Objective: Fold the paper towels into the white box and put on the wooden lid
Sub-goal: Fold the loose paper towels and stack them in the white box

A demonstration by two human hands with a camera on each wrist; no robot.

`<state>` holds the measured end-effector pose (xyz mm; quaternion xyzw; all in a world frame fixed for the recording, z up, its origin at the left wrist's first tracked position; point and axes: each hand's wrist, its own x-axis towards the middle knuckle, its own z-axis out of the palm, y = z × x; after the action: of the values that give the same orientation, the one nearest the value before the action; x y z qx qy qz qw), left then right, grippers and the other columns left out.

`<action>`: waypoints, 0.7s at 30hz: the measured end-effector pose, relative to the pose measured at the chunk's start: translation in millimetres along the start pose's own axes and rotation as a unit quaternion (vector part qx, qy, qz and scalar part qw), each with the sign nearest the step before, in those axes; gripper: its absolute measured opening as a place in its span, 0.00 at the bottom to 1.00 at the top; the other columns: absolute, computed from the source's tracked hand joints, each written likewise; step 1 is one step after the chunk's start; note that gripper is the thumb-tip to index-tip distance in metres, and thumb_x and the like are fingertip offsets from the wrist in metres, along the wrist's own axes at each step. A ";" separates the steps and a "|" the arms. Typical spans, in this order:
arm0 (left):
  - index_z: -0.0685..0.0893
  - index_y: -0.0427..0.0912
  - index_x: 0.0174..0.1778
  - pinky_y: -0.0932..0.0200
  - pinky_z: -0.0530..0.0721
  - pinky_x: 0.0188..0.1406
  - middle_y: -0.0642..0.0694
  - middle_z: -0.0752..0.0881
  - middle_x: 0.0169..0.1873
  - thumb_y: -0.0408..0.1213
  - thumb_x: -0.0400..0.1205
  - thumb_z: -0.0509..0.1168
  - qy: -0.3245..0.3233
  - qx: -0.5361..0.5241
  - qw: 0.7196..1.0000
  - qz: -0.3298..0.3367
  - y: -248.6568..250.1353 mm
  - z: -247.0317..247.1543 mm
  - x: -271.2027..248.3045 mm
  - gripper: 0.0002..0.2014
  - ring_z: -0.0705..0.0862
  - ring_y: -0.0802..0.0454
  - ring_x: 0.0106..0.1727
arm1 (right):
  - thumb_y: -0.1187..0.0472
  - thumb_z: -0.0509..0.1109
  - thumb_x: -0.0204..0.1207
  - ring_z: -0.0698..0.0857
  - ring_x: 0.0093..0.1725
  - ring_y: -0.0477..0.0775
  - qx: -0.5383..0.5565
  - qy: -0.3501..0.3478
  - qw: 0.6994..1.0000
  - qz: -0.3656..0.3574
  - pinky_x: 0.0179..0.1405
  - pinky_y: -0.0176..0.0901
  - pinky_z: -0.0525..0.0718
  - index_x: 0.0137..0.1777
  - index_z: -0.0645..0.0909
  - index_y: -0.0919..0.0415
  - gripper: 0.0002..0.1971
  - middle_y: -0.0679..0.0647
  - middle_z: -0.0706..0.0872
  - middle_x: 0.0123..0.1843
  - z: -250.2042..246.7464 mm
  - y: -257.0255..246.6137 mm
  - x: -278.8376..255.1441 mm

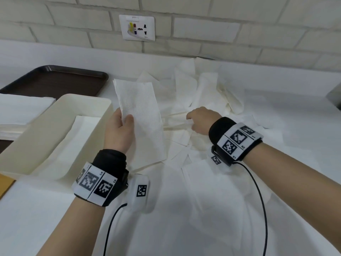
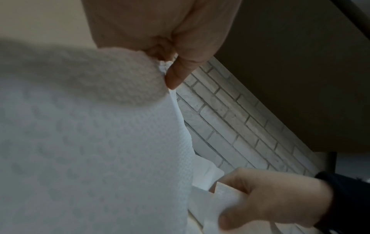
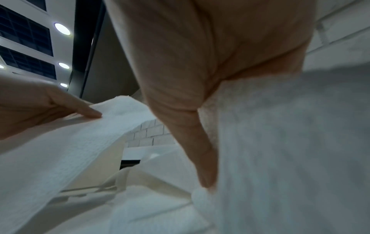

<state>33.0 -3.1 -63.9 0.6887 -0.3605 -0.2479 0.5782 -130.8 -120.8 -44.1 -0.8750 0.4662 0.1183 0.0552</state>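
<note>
Leftmost, a flat stack of white paper sheets [image 1: 20,115] lies on a dark brown plastic tray [image 1: 60,84], and just beside it stands the open rectangular cream-white box [image 1: 55,115], with a folded white sheet [image 1: 73,145] lying flat inside. A sliver of a light brown wooden board [image 1: 5,183] shows at the box's near corner, at the left edge of the view.

Next, the left hand [image 1: 120,132] is raised just beside the box's right wall. Its thumb and curled fingers [image 1: 129,120] pinch the lower part of a folded, embossed white paper towel [image 1: 140,115], a long strip with a dimpled texture that stands nearly upright, tilted a little to the left.

Further right, the right hand [image 1: 201,120] reaches down into a rumpled pile of loose white paper towels [image 1: 199,93] spread over the white table [image 1: 295,111]. Its fingers [image 3: 206,166] are curled and pinch a gathered edge of one sheet in the pile.

Both wrists wear black bands with square printed markers. Behind the table rises a pale brick wall [image 1: 221,28] bearing a white socket plate [image 1: 137,27].
</note>
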 end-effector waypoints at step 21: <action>0.49 0.63 0.78 0.36 0.67 0.74 0.34 0.70 0.74 0.24 0.76 0.51 0.031 0.002 0.999 0.027 1.0 0.3 5.9 0.40 0.69 0.33 0.74 | 0.68 0.66 0.78 0.85 0.36 0.39 0.566 0.303 0.761 -0.093 0.40 0.31 0.82 0.44 0.82 0.55 0.08 0.45 0.86 0.39 -80.9 29.3 -37.7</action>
<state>36.2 -7.9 -62.5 0.6871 -0.3611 -0.2097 0.5946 -162.8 -123.7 44.3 -0.7137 0.3571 -0.4441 0.4074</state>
